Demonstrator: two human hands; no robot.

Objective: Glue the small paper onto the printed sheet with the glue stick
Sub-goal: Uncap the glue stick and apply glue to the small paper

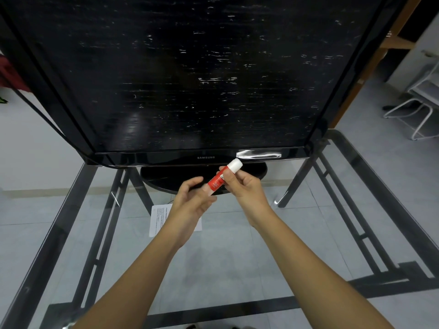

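Note:
A red glue stick (pixel 217 181) with a white cap (pixel 235 165) is held tilted above the glass table, cap end up and to the right. My right hand (pixel 247 186) grips it near the cap. My left hand (pixel 192 198) touches its lower end with the fingertips, fingers loosely curled. Under my left hand lies the printed sheet (pixel 158 219), white with lines of text, flat on the glass and partly hidden by my hand and wrist. I see no small paper; it may be hidden.
A large black monitor (pixel 190 79) stands on its round base (pixel 166 179) at the back of the glass table (pixel 237 257). The table's dark metal frame (pixel 356 210) shows through the glass. A white wire chair (pixel 418 110) stands on the tiled floor at right.

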